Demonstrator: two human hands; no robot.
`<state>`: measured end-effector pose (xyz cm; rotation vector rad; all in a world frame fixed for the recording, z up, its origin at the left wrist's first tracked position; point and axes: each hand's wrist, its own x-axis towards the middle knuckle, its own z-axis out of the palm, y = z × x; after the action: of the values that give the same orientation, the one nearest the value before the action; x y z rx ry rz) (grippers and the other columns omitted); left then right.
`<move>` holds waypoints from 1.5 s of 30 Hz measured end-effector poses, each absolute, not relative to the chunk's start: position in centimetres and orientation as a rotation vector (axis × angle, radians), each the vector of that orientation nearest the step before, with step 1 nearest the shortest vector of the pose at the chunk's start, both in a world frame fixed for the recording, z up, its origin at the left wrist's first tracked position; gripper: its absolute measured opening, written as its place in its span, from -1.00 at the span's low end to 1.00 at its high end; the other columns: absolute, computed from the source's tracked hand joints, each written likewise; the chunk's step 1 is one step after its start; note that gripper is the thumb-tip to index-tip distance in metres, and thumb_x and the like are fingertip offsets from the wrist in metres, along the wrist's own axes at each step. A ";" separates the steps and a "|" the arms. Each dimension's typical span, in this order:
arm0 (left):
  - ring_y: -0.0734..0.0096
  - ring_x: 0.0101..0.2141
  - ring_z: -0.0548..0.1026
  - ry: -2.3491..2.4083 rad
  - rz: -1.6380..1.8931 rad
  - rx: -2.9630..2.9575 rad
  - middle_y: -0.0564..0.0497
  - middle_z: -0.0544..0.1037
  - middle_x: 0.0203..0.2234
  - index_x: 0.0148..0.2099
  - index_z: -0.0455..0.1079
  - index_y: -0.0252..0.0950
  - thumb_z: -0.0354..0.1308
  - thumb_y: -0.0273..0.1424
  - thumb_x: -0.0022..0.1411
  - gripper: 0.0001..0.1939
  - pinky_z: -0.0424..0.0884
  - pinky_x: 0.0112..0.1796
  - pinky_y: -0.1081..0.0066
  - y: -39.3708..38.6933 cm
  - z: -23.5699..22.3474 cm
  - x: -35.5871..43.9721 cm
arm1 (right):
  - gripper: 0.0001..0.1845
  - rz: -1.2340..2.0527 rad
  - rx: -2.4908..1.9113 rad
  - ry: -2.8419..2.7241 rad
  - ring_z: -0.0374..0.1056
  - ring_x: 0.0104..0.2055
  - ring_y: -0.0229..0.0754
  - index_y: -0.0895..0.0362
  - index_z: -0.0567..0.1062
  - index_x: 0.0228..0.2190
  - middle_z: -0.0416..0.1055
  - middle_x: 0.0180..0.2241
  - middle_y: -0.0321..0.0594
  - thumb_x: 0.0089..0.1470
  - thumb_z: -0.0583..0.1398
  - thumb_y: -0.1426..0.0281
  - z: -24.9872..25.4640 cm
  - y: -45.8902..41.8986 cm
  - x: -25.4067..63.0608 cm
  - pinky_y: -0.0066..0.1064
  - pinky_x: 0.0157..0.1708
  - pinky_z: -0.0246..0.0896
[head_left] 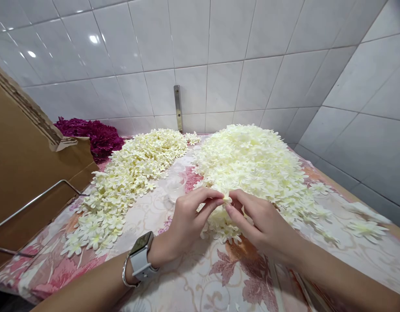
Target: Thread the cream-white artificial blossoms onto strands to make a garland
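Between my two hands is one small cream-white artificial flower [226, 199], pinched by the fingertips. My left hand [195, 216], with a watch and a bracelet on its wrist, has thumb and forefinger closed at the flower's left side. From the other side my right hand [255, 216] pinches it with thumb and fingers. Both hands are just above the front of a big heap of pale flower pieces [248, 156]. A smaller heap of yellowish-white flowers [135, 167] spreads to the left. Beyond my left hand stands a clear plastic dish [174, 184], partly hidden.
Dark magenta flower pieces [92, 136] lie at the back left beside a cardboard box [34, 160]. A metal rod [34, 199] crosses before the box. White tiled walls [226, 82] bound the back and right of the flower-patterned tablecloth [187, 286]. Loose petals [367, 227] lie at right.
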<state>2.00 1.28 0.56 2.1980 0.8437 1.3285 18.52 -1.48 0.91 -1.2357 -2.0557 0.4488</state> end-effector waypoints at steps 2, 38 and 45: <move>0.48 -0.37 0.50 0.829 1.357 2.258 0.03 0.56 -0.40 -0.27 0.42 -0.30 0.12 -0.51 0.18 -0.93 0.40 -0.32 0.53 1.0 0.6 2.1 | -0.74 0.307 -1.233 -2.115 0.09 -0.59 -0.31 0.11 0.18 -0.54 0.16 -0.62 -0.34 0.18 -0.08 0.38 0.8 -1.5 18.5 -0.44 -0.56 -0.07; 0.42 -0.36 0.45 0.875 0.927 1.850 0.03 0.52 -0.43 -0.34 0.43 -0.31 0.12 -0.30 0.18 -0.82 0.33 -0.34 0.47 1.6 1.5 2.2 | -0.57 0.887 -1.161 -2.192 -0.03 -0.63 -0.36 0.14 0.26 -0.64 0.05 -0.68 -0.39 0.17 -0.04 0.20 2.6 0.0 20.5 -0.46 -0.61 -0.13; 0.44 -0.44 0.46 0.941 1.033 1.927 0.06 0.56 -0.49 -0.40 0.47 -0.29 0.18 -0.34 0.13 -0.86 0.35 -0.38 0.47 1.5 1.2 2.2 | -0.64 0.662 -1.142 -2.223 -0.06 -0.64 -0.38 0.12 0.10 -0.65 0.00 -0.68 -0.41 0.15 -0.04 0.33 2.3 -0.5 19.7 -0.46 -0.62 -0.15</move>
<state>2.17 1.51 1.16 1.9270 0.9407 1.0335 19.66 -0.48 2.33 -1.1418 -2.2231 0.6616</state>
